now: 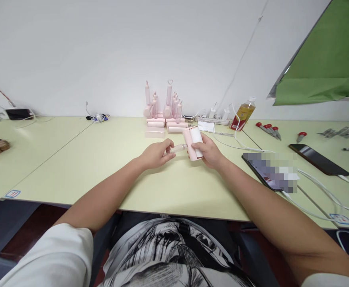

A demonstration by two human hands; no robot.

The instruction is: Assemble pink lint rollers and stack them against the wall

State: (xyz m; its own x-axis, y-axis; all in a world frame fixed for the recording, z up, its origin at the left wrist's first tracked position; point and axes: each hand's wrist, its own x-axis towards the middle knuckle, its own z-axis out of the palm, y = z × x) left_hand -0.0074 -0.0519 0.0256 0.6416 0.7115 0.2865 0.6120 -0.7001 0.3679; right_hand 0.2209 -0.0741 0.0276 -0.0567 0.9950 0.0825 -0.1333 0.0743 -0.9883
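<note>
A pink lint roller with a white roll (196,139) is held above the table between my two hands. My right hand (210,150) grips the roller head, thumb across its front. The fingers of my left hand (159,153) close around the translucent handle (176,148), which points toward the head. Whether handle and head are joined is hard to make out. Behind my hands, several more pink lint rollers (169,95) stand with handles upright near the wall, and pink roller cases (154,131) lie in front of them.
To the right are a drink bottle (244,113), a power strip (214,119), red-handled tools (270,128), a phone (264,171) and a dark phone (319,159), with white cables running across the table. A coiled white cable (98,117) and another phone (19,114) lie on the left.
</note>
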